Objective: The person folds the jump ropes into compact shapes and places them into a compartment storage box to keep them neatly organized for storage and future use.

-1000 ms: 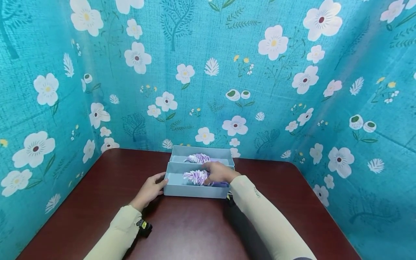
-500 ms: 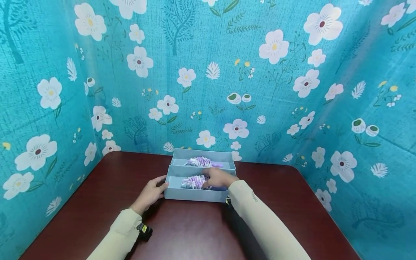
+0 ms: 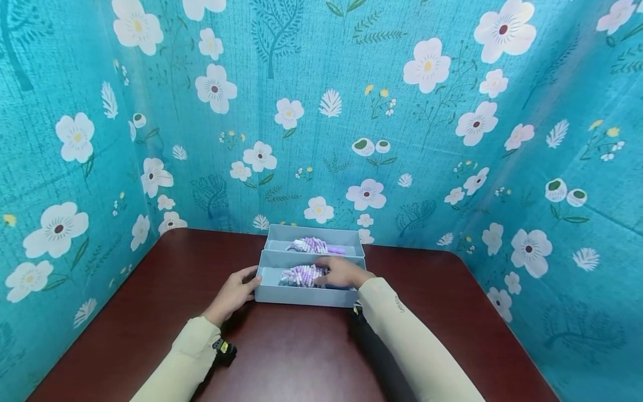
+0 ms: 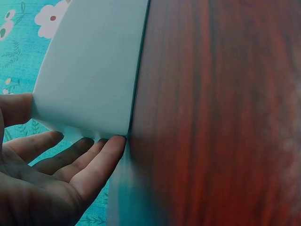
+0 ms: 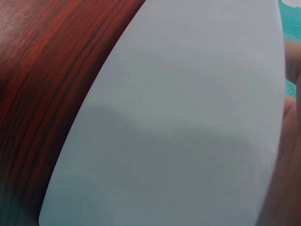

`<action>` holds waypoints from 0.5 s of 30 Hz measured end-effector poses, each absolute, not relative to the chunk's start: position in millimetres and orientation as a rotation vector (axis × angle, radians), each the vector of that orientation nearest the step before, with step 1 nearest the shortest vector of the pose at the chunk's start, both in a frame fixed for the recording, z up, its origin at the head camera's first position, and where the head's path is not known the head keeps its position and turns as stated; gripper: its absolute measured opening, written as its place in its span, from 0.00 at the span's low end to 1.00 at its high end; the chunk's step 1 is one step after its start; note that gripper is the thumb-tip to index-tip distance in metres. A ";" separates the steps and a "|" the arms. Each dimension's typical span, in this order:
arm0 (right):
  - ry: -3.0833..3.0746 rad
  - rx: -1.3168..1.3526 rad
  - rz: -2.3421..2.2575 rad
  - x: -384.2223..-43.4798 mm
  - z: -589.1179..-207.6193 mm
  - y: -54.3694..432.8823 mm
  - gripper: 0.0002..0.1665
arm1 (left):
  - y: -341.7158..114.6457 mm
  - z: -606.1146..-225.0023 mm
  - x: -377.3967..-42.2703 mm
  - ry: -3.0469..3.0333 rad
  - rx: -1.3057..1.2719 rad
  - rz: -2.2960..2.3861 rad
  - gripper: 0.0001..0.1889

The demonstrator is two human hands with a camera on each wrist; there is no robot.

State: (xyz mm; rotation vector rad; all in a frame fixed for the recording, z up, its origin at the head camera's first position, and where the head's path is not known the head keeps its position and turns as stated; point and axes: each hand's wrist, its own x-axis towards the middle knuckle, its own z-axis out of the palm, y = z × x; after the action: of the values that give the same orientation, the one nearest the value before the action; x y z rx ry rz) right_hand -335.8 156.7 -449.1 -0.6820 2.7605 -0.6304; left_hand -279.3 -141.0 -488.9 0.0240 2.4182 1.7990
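Observation:
In the head view, a long light blue box (image 3: 306, 296) stands on the table, a like one (image 3: 286, 245) right behind it. My left hand (image 3: 234, 294) holds the front box's left end, thumb at the rim and fingers (image 4: 106, 155) against the end wall. Inside lies a purple-and-white bundle of strands (image 3: 298, 275). My right hand (image 3: 343, 272) reaches over the box, curled thumb and fingers at the bundle's right end, partly hidden by the hand. The rear box holds a similar bundle (image 3: 308, 244) with a flat purple handle-like end.
Both boxes stand towards the back of the dark red-brown table (image 3: 301, 346). A blue floral cloth (image 3: 321, 111) hangs behind and at both sides. In the right wrist view a pale box wall (image 5: 178, 117) fills most of the picture.
My right hand has shifted slightly right at the front bundle, uncovering more of the rear bundle's purple end than a second ago. My left hand keeps its place at the box end.

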 end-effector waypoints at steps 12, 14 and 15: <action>2.766 -0.536 -0.838 -321.8 -443.4 195.3 0.33 | -147.4 -482.3 -276.7 2.833 0.244 1.392 0.29; 2.796 -0.535 -0.840 -317.2 -444.7 201.6 0.32 | -148.2 -478.2 -276.2 2.870 0.281 1.349 0.29; 2.813 -0.537 -0.835 -314.7 -445.1 204.3 0.32 | -148.9 -475.6 -275.8 2.887 0.293 1.329 0.28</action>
State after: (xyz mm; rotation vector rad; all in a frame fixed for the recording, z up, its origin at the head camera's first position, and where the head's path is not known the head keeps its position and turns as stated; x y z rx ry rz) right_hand -314.7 204.3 -445.1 -0.5372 2.8129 -0.8351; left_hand -275.8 -148.9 -475.6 0.2926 2.8867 1.3292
